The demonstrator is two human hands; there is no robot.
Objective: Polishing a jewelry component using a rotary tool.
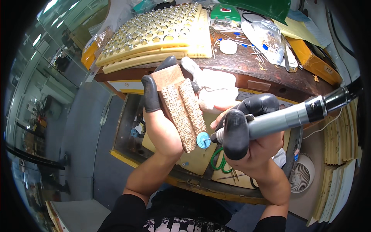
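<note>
My left hand [161,131], with black finger covers, grips a brown wooden block [167,75] bearing two long strips covered in small gold-coloured bumpy pieces [176,118]; a white-wrapped fingertip and white cloth [214,87] show behind it. My right hand [251,154], also with black finger covers, holds a grey cylindrical rotary handpiece [282,121] angled leftward. The small blue disc [203,140] on the handpiece's tip is at the lower end of the right-hand strip; I cannot tell whether they touch. Green-handled scissors [219,162] lie beneath, between my forearms.
The wooden bench [270,73] carries yellow trays of shiny rings [150,31], scattered thin bits, a green box [225,12] and an orange box [317,63]. An open drawer [127,147] sits below. A white fan [301,174] stands right; glass panels and a distant person [67,38] are left.
</note>
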